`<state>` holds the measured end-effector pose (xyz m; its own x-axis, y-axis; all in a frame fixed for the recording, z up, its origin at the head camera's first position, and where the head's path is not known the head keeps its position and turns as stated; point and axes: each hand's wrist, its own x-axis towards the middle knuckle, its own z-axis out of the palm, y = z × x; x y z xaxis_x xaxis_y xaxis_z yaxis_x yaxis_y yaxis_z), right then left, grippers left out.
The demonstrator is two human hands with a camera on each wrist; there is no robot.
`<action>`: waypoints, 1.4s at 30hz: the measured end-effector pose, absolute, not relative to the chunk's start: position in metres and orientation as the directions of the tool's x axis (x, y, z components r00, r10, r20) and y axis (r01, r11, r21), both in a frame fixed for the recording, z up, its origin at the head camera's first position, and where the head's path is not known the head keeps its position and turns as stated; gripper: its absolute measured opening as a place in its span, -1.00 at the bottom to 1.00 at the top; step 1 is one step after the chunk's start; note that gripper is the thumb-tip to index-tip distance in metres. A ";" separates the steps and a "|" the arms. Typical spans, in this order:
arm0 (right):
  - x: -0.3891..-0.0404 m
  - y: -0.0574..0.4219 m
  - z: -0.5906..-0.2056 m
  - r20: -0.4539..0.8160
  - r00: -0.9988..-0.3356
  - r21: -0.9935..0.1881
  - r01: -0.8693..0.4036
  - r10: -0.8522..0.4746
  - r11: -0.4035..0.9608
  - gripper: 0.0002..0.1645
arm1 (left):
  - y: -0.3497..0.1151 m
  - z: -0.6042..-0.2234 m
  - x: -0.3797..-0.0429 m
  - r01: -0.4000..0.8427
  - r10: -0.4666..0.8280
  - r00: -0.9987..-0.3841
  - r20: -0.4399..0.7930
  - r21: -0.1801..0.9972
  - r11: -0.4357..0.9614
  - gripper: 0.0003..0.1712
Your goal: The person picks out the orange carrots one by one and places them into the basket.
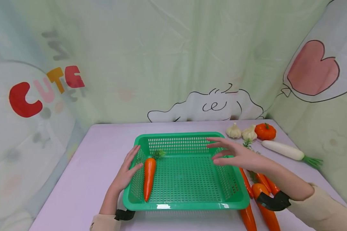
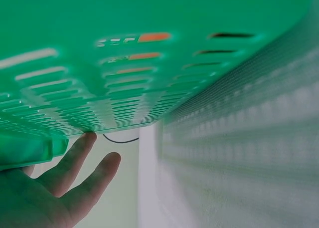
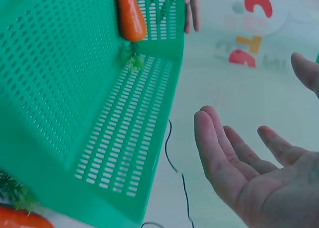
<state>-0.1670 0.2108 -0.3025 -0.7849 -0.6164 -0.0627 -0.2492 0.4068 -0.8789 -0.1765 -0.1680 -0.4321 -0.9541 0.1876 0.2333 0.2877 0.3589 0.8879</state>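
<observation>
Beige sleeves [image 1: 321, 211] and black wristbands [image 1: 273, 201] come in from the bottom edge, nearest the viewer. Beyond them, the left hand [image 1: 123, 176] stands beside the left rim of a green basket [image 1: 191, 206], its fingers fairly straight; whether they touch the rim is hard to tell. Across from it, the right hand [image 1: 238, 154] hovers by the right rim, fingers wide and holding nothing. Inside the basket, 1 orange carrot [image 1: 149, 176] lies along the left wall, leafy end away from the person. It looks loose, so a tilt or an uneven pull could roll it across the mesh floor. Several loose carrots [image 1: 269, 221] crowd the right side, under the right forearm; a basket nudged that way, or a low sleeve, could knock them about. All this rests on a pale lilac bench [image 1: 84, 179]. Toward its far right are a white radish [image 1: 281, 149], 2 garlic bulbs [image 1: 233, 131] and a small orange pumpkin [image 1: 265, 131]. Behind hangs a pale green curtain [image 1: 118, 48], printed with colourful letters [image 1: 26, 99] seeming to spell CUTE and a pink heart [image 1: 312, 69].
</observation>
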 end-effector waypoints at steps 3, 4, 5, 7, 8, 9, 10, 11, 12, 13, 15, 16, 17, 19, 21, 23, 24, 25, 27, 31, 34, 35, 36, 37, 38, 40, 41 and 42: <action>-0.167 0.220 -0.305 -0.035 -0.786 -0.882 -0.267 -0.618 0.389 -0.24 | -0.169 -0.432 -0.177 0.291 0.187 -0.953 0.237 0.885 0.364 -0.29; -0.167 0.224 -0.306 -0.029 -0.790 -0.882 -0.268 -0.613 0.387 -0.24 | -0.169 -0.432 -0.177 0.290 0.187 -0.954 0.235 0.884 0.366 -0.29; -0.168 0.227 -0.307 -0.024 -0.795 -0.884 -0.266 -0.607 0.384 -0.24 | -0.169 -0.432 -0.177 0.288 0.186 -0.954 0.234 0.884 0.368 -0.29; -0.168 0.235 -0.309 -0.019 -0.810 -0.885 -0.259 -0.587 0.386 -0.25 | -0.170 -0.432 -0.177 0.285 0.184 -0.955 0.231 0.885 0.369 -0.29; -0.169 0.239 -0.310 -0.014 -0.816 -0.885 -0.258 -0.577 0.387 -0.25 | -0.170 -0.432 -0.177 0.285 0.184 -0.955 0.231 0.884 0.369 -0.29; -0.169 0.243 -0.310 -0.012 -0.825 -0.883 -0.256 -0.565 0.392 -0.26 | -0.170 -0.432 -0.177 0.284 0.184 -0.956 0.230 0.885 0.370 -0.30; -0.170 0.246 -0.311 -0.010 -0.834 -0.884 -0.250 -0.551 0.394 -0.27 | -0.171 -0.433 -0.177 0.284 0.184 -0.956 0.230 0.884 0.371 -0.30; -0.170 0.250 -0.311 -0.004 -0.840 -0.882 -0.253 -0.542 0.398 -0.28 | -0.171 -0.433 -0.177 0.285 0.185 -0.955 0.231 0.884 0.371 -0.30; -0.170 0.254 -0.311 0.003 -0.847 -0.877 -0.258 -0.532 0.406 -0.29 | -0.171 -0.434 -0.177 0.287 0.186 -0.955 0.232 0.883 0.371 -0.30; -0.170 0.257 -0.311 0.007 -0.854 -0.872 -0.260 -0.521 0.415 -0.31 | -0.171 -0.434 -0.178 0.290 0.188 -0.954 0.234 0.882 0.371 -0.30; -0.169 0.263 -0.311 0.024 -0.864 -0.863 -0.272 -0.503 0.426 -0.33 | -0.171 -0.435 -0.179 0.295 0.191 -0.952 0.239 0.882 0.367 -0.31; -0.168 0.265 -0.311 0.035 -0.867 -0.858 -0.281 -0.498 0.429 -0.34 | -0.171 -0.435 -0.179 0.296 0.190 -0.952 0.240 0.882 0.367 -0.31; -0.167 0.268 -0.311 0.051 -0.867 -0.853 -0.297 -0.496 0.430 -0.34 | -0.171 -0.435 -0.179 0.297 0.189 -0.952 0.242 0.882 0.366 -0.31; -0.166 0.272 -0.312 0.091 -0.865 -0.841 -0.332 -0.493 0.427 -0.34 | -0.170 -0.435 -0.179 0.296 0.187 -0.952 0.243 0.883 0.364 -0.30; -0.164 0.278 -0.314 0.136 -0.860 -0.825 -0.373 -0.491 0.425 -0.31 | -0.169 -0.435 -0.178 0.293 0.186 -0.953 0.239 0.885 0.362 -0.30; -0.162 0.284 -0.317 0.170 -0.861 -0.803 -0.403 -0.479 0.439 -0.28 | -0.168 -0.434 -0.178 0.290 0.187 -0.954 0.236 0.887 0.360 -0.30; -0.161 0.287 -0.319 0.181 -0.864 -0.791 -0.412 -0.469 0.453 -0.26 | -0.168 -0.434 -0.178 0.289 0.188 -0.954 0.235 0.887 0.359 -0.30; -0.160 0.291 -0.321 0.186 -0.868 -0.783 -0.414 -0.460 0.464 -0.25 | -0.168 -0.434 -0.178 0.289 0.188 -0.954 0.234 0.888 0.358 -0.30; -0.157 0.297 -0.325 0.194 -0.871 -0.775 -0.418 -0.450 0.474 -0.24 | -0.168 -0.433 -0.178 0.289 0.187 -0.954 0.235 0.888 0.357 -0.29; -0.153 0.309 -0.333 0.210 -0.874 -0.781 -0.420 -0.439 0.462 -0.24 | -0.168 -0.433 -0.178 0.290 0.187 -0.954 0.236 0.888 0.356 -0.30; -0.151 0.317 -0.338 0.226 -0.873 -0.784 -0.427 -0.433 0.450 -0.24 | -0.168 -0.433 -0.178 0.291 0.188 -0.953 0.237 0.889 0.355 -0.30; -0.150 0.319 -0.340 0.230 -0.873 -0.781 -0.429 -0.430 0.454 -0.24 | -0.168 -0.433 -0.178 0.290 0.188 -0.953 0.236 0.889 0.355 -0.30; -0.150 0.321 -0.342 0.231 -0.876 -0.777 -0.428 -0.424 0.461 -0.24 | -0.168 -0.433 -0.178 0.290 0.188 -0.953 0.236 0.889 0.355 -0.30; -0.149 0.324 -0.344 0.233 -0.879 -0.774 -0.427 -0.417 0.468 -0.24 | -0.168 -0.432 -0.178 0.288 0.188 -0.954 0.234 0.890 0.354 -0.30; -0.149 0.326 -0.346 0.232 -0.883 -0.772 -0.422 -0.409 0.475 -0.23 | -0.168 -0.432 -0.178 0.286 0.187 -0.954 0.232 0.891 0.353 -0.30; -0.148 0.330 -0.351 0.230 -0.892 -0.767 -0.412 -0.388 0.492 -0.22 | -0.168 -0.432 -0.178 0.282 0.185 -0.956 0.229 0.892 0.353 -0.30; -0.148 0.332 -0.354 0.231 -0.897 -0.765 -0.407 -0.377 0.500 -0.22 | -0.168 -0.432 -0.178 0.282 0.185 -0.956 0.229 0.892 0.353 -0.30; -0.148 0.334 -0.356 0.231 -0.902 -0.764 -0.401 -0.366 0.505 -0.22 | -0.168 -0.432 -0.178 0.282 0.184 -0.956 0.229 0.892 0.353 -0.30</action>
